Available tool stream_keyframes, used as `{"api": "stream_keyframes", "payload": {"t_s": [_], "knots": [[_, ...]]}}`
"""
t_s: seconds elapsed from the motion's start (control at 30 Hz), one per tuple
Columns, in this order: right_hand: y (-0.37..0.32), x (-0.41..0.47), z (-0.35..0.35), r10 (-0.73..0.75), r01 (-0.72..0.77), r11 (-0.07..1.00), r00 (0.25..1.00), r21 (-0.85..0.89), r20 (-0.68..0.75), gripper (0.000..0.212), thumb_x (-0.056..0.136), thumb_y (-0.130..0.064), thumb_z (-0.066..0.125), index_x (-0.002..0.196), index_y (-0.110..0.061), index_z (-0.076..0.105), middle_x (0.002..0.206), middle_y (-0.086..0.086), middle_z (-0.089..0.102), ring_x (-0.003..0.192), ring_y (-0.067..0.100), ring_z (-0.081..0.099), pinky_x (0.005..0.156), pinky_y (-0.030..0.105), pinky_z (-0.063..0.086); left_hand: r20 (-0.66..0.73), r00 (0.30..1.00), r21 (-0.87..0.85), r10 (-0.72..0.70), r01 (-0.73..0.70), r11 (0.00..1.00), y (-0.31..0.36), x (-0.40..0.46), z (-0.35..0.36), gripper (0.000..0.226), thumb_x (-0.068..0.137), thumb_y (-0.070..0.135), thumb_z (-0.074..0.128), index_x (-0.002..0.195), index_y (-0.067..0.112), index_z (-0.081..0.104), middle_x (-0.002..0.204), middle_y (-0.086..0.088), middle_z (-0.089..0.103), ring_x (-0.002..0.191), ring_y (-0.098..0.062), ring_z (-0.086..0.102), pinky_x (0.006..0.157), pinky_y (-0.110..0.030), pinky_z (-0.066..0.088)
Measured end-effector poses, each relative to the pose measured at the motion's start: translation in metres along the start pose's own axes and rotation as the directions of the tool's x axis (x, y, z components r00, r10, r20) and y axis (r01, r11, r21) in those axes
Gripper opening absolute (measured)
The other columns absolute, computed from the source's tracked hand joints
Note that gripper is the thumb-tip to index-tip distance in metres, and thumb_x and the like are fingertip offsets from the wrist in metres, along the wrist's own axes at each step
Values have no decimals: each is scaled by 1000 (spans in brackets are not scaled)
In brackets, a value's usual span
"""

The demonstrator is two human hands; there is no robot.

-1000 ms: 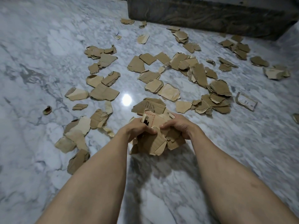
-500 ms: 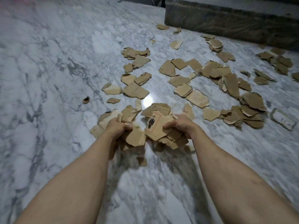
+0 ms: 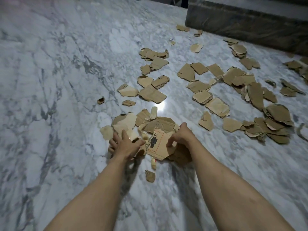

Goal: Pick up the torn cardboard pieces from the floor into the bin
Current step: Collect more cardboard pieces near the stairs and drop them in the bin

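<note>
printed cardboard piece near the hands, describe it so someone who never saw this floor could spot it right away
On the marble floor, go to the pile between the two hands. The printed cardboard piece lies on top there, with the right hand on its edge. Unlike the plain brown scraps around it, it carries a red dashed border and black print.
</note>
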State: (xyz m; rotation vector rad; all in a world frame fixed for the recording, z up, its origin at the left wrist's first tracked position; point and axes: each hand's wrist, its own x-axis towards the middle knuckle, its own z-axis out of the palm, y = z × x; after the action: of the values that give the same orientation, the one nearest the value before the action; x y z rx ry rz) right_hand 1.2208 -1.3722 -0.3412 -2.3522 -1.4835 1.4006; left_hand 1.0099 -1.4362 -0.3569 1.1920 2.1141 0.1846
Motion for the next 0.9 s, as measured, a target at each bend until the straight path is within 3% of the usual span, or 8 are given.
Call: {"api": "stream_keyframes", "payload": {"t_s": [0.13,0.2,0.4,0.47,0.53,0.63,0.77,0.9], "knots": [[-4,0,12,-20,15,987,999,162,30,73,58,-16,93,115,-9,48,118,12,57,102,31,58,81,42,57,90,992,-444,-83,115,889,2,-2,-14,61,66,55,46,121,30,51,156,-7,21,140,-28,19,115,-51,26],[-5,0,19,-26,18,969,999,247,27,71,58,-15,92,113,-11,48,114,12,56,100,31,58,80,43,58,118,985,-560,-127,172,811,-1,3,-14,69,69,45,53,135,26,48,149,-7,28,129,-27,28,108,-43,36],[-15,-5,33,-94,27,915,984,402,148,57,73,-6,79,118,-13,46,104,10,57,92,31,64,74,41,59,152,988,-617,-27,116,778,-4,20,6,118,51,19,91,148,24,24,138,-8,52,120,-34,57,104,-51,49],[-16,-6,36,-98,10,888,981,460,169,60,73,-7,74,126,-14,45,109,13,58,87,31,64,66,37,55,149,987,-682,-55,143,717,3,15,3,110,54,6,90,144,15,28,130,-8,58,114,-33,60,101,-49,52],[-16,-9,37,-119,10,870,974,492,191,61,70,-10,69,127,-14,48,118,16,58,89,32,62,68,40,53,224,974,-750,-44,201,630,6,12,0,89,57,-4,85,136,7,45,117,-13,67,99,-31,67,81,-41,61],[-15,-12,37,-176,8,855,944,518,277,46,58,-22,68,102,-19,54,116,8,54,91,30,53,66,45,45,279,960,-740,5,211,639,13,5,-2,48,68,-10,76,114,-5,66,89,-16,72,66,-25,66,51,-26,52],[-11,-7,30,-249,14,802,917,597,313,33,80,-11,75,110,-15,61,112,17,69,97,38,68,69,44,57,273,961,-726,51,171,666,19,5,1,55,64,-1,79,117,4,63,102,-20,72,78,-32,67,55,-30,52],[-7,-1,22,-284,1,729,910,684,301,28,88,-3,70,112,-13,64,102,14,72,83,31,72,60,39,60,234,965,-703,117,85,706,31,6,0,51,73,5,78,119,8,57,106,-14,69,89,-27,66,61,-29,51]]}}
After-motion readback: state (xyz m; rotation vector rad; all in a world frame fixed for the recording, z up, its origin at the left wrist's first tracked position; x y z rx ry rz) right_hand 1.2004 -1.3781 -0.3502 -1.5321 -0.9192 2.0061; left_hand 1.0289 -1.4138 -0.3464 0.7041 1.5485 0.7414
